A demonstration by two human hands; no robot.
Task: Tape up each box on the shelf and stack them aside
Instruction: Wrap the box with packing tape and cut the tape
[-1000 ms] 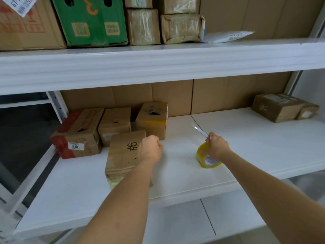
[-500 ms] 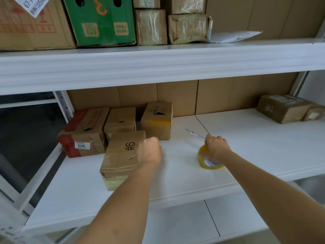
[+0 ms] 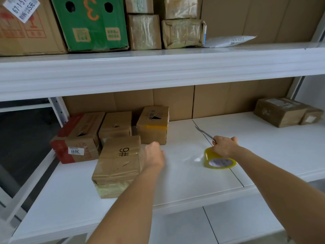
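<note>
A brown cardboard box marked "#6" (image 3: pixel 118 162) lies on the white middle shelf (image 3: pixel 184 176), left of centre. My left hand (image 3: pixel 153 154) rests against its right side with fingers curled. My right hand (image 3: pixel 224 146) grips a thin metal blade (image 3: pixel 204 133) that points up and left, and it sits on top of a yellow roll of tape (image 3: pixel 219 161) lying on the shelf. Behind the marked box stand three more boxes: a red-edged one (image 3: pixel 79 136), a small one (image 3: pixel 116 125) and a taller one with yellow tape (image 3: pixel 153 125).
Two taped brown boxes (image 3: pixel 281 114) sit at the far right of the shelf. The upper shelf (image 3: pixel 158 67) overhangs, carrying a green box (image 3: pixel 91 23), wrapped parcels and a white mailer (image 3: pixel 230 41). A white upright post (image 3: pixel 59 110) stands at the left.
The marked box has shifted slightly forward and left with my left hand at its side. My right hand stays on the tape roll with the blade.
</note>
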